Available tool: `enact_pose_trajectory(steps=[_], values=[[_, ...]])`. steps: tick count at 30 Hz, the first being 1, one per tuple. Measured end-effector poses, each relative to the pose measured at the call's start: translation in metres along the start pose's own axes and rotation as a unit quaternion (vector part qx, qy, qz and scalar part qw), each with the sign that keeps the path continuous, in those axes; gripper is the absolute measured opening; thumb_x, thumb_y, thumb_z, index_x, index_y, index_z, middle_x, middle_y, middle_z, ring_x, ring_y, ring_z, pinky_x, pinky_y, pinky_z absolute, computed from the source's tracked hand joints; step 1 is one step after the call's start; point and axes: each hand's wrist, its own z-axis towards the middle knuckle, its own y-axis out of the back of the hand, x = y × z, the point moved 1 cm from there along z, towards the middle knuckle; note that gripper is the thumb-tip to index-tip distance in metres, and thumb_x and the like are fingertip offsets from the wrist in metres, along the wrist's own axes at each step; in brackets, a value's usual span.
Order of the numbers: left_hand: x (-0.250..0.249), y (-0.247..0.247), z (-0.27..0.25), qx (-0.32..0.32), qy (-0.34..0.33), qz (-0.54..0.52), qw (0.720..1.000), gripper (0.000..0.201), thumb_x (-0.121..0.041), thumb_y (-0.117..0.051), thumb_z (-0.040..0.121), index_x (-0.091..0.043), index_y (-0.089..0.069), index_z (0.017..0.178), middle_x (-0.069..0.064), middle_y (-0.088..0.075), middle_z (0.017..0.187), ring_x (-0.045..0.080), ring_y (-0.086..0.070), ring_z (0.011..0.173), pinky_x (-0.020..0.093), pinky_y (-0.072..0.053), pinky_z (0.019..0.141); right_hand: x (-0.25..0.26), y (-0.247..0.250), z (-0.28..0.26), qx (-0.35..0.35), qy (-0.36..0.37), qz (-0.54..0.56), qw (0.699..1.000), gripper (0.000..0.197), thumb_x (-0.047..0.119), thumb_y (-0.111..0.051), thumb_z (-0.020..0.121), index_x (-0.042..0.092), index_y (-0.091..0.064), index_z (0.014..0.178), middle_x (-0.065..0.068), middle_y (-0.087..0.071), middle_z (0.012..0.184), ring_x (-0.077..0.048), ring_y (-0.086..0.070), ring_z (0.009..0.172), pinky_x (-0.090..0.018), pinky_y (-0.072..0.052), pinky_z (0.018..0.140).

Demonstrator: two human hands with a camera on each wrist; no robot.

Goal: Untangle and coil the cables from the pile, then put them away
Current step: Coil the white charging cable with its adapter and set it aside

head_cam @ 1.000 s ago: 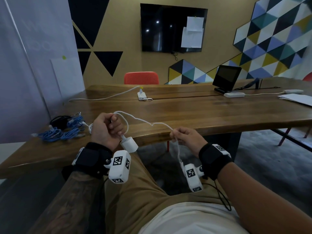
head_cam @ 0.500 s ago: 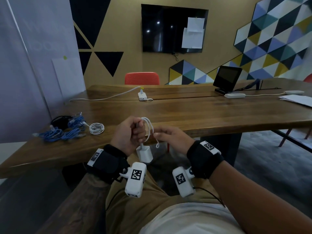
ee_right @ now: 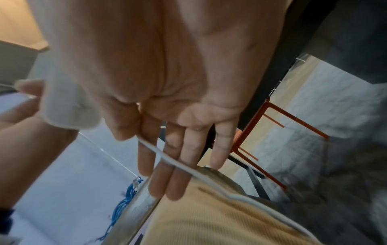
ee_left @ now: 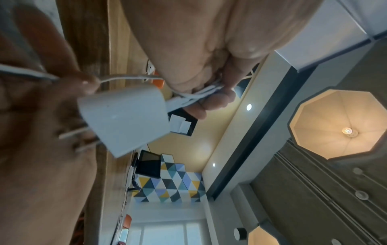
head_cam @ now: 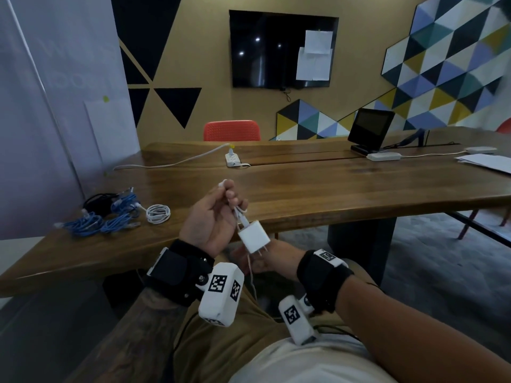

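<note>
My left hand (head_cam: 213, 217) is raised in front of the table edge and grips several loops of a white cable (ee_left: 201, 92) in its curled fingers. A white charger adapter (head_cam: 253, 236) hangs from that bundle, prongs down, also seen close up as the adapter (ee_left: 125, 119). My right hand (head_cam: 273, 258) sits just below the adapter over my lap. The loose run of the white cable (ee_right: 173, 160) crosses its straight fingers, pinched under the thumb, then trails over my thigh. On the table's left lie blue cables (head_cam: 102, 222), a black cable (head_cam: 99, 203) and a coiled white cable (head_cam: 158, 213).
The long wooden table (head_cam: 331, 194) carries a power strip (head_cam: 232, 158) with its cord, a small screen (head_cam: 370, 128), a white box (head_cam: 384, 156) and papers (head_cam: 486, 163). An orange chair (head_cam: 231, 130) stands behind it. A whiteboard wall closes off the left.
The hands, first apart with the cable stretched between them, came together. Now my left hand has risen with the loops and adapter, and my right hand has dropped below it along the cable.
</note>
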Motion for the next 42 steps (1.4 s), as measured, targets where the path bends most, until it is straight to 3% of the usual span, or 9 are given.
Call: enact_pose_trajectory(steps=[3, 10, 13, 17, 22, 28, 35, 38, 42], values=[[-0.004, 0.013, 0.006, -0.068, -0.043, -0.024, 0.997, 0.024, -0.015, -0.038, 0.103, -0.010, -0.059, 0.094, -0.001, -0.054, 0.075, 0.011, -0.055, 0.068, 0.032, -0.048, 0.089, -0.001, -0.003, -0.001, 0.054, -0.017, -0.092, 0.994, 0.020, 0.025, -0.051, 0.103, 0.019, -0.068, 0.114, -0.003, -0.070, 0.103, -0.011, -0.065, 0.093, -0.035, -0.047, 0.101], [-0.004, 0.019, 0.009, -0.133, -0.088, -0.026, 0.987, 0.024, -0.012, -0.040, 0.103, -0.007, -0.062, 0.096, 0.003, -0.066, 0.075, 0.013, -0.066, 0.070, 0.034, -0.051, 0.094, 0.024, -0.004, -0.014, 0.116, -0.062, -0.237, 0.963, 0.032, 0.031, -0.051, 0.102, 0.038, -0.072, 0.080, 0.005, -0.050, 0.062, -0.010, -0.041, 0.052, -0.027, -0.036, 0.057], [-0.002, 0.022, 0.010, -0.130, -0.081, -0.009, 0.988, 0.023, -0.011, -0.041, 0.103, -0.006, -0.063, 0.100, 0.004, -0.069, 0.078, 0.014, -0.068, 0.074, 0.032, -0.055, 0.090, 0.040, -0.002, -0.020, 0.110, -0.077, -0.288, 0.948, 0.025, 0.032, -0.053, 0.100, 0.017, -0.071, 0.111, 0.006, -0.045, 0.059, -0.009, -0.035, 0.050, -0.025, -0.029, 0.053], [0.003, 0.022, 0.010, -0.110, -0.055, -0.006, 0.992, 0.022, -0.012, -0.043, 0.102, -0.004, -0.063, 0.104, 0.005, -0.070, 0.082, 0.014, -0.069, 0.076, 0.034, -0.054, 0.094, 0.050, -0.002, -0.025, 0.112, -0.087, -0.319, 0.937, 0.040, 0.036, -0.059, 0.096, 0.002, -0.065, 0.116, 0.006, -0.044, 0.058, -0.009, -0.036, 0.049, -0.025, -0.031, 0.051], [0.010, 0.021, 0.003, -0.052, -0.002, 0.148, 0.988, 0.023, -0.008, -0.043, 0.101, -0.001, -0.064, 0.106, 0.010, -0.063, 0.083, 0.019, -0.062, 0.077, 0.032, -0.054, 0.080, 0.069, 0.005, -0.034, 0.033, 0.027, -0.370, 0.928, 0.033, 0.044, -0.062, 0.094, 0.012, -0.071, 0.096, 0.011, -0.052, 0.058, -0.004, -0.045, 0.051, -0.022, -0.038, 0.056], [0.025, 0.011, -0.007, 0.044, 0.037, 0.378, 0.924, 0.024, -0.018, -0.047, 0.102, -0.003, -0.066, 0.104, 0.008, -0.065, 0.084, 0.016, -0.059, 0.076, 0.032, -0.050, 0.075, 0.090, 0.029, -0.040, -0.127, 0.172, -0.361, 0.908, 0.008, 0.023, -0.071, 0.088, 0.021, -0.076, 0.082, 0.006, -0.071, 0.080, -0.006, -0.064, 0.077, -0.031, -0.055, 0.075], [0.020, 0.005, -0.009, 0.075, 0.028, 0.438, 0.896, 0.034, -0.033, -0.043, 0.100, -0.008, -0.062, 0.087, 0.009, -0.049, 0.068, 0.019, -0.045, 0.061, 0.036, -0.042, 0.065, 0.079, 0.046, -0.040, -0.207, 0.294, -0.439, 0.823, 0.007, 0.034, -0.074, 0.084, 0.031, -0.074, 0.090, 0.017, -0.050, 0.079, -0.002, -0.050, 0.075, -0.019, -0.038, 0.067], [0.021, 0.006, -0.010, 0.079, 0.076, 0.419, 0.901, 0.039, -0.034, -0.043, 0.097, -0.005, -0.065, 0.086, 0.004, -0.045, 0.058, 0.016, -0.041, 0.051, 0.028, -0.040, 0.055, 0.078, 0.048, -0.036, -0.232, 0.283, -0.373, 0.853, 0.019, 0.031, -0.079, 0.081, 0.030, -0.063, 0.093, 0.014, -0.056, 0.082, -0.003, -0.052, 0.073, -0.022, -0.042, 0.067], [0.016, -0.002, -0.013, 0.097, 0.114, 0.231, 0.961, 0.035, -0.031, -0.037, 0.101, -0.014, -0.052, 0.073, -0.002, -0.031, 0.055, 0.013, -0.029, 0.048, 0.029, -0.032, 0.054, 0.075, 0.048, -0.031, -0.151, 0.222, -0.253, 0.930, 0.014, 0.030, -0.061, 0.098, 0.028, -0.072, 0.107, 0.015, -0.068, 0.083, -0.001, -0.059, 0.075, -0.020, -0.048, 0.072]])
